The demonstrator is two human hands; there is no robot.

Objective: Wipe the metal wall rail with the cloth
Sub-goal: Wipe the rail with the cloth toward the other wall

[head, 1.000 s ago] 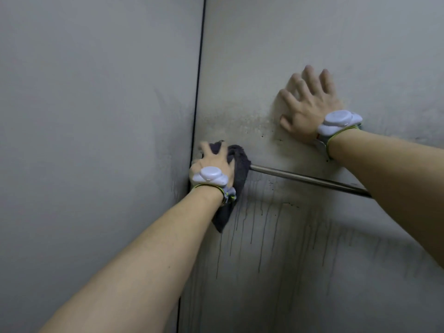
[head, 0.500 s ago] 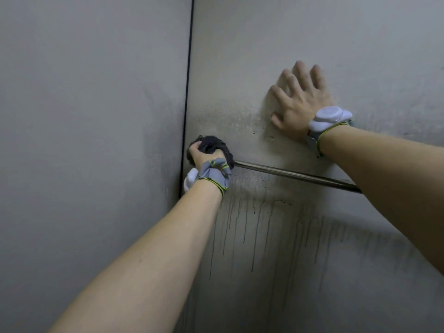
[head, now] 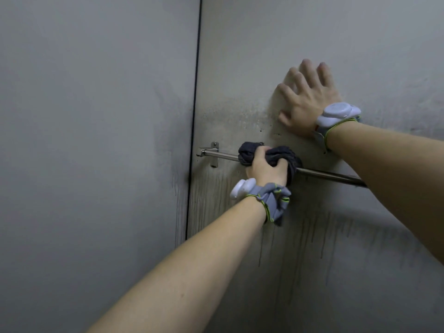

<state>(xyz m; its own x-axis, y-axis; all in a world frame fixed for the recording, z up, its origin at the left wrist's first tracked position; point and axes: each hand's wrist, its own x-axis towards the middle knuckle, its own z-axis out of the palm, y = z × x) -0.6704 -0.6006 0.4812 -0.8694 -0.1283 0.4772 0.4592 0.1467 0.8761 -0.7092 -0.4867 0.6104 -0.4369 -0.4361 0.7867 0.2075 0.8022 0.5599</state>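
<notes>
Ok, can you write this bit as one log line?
left hand: grips cloth wrapped round rail | right hand: flat on wall

The rail (head: 331, 176) is smooth, polished metal with a soft shine, and its bracket (head: 214, 153) is the same metal. The cloth (head: 283, 152) is dark, soft, ribbed fabric. The wall (head: 264, 44) is matt and grainy, streaked with dark drip stains. The wrist units (head: 336, 114) are glossy white plastic on grey fabric straps (head: 274, 203).
</notes>
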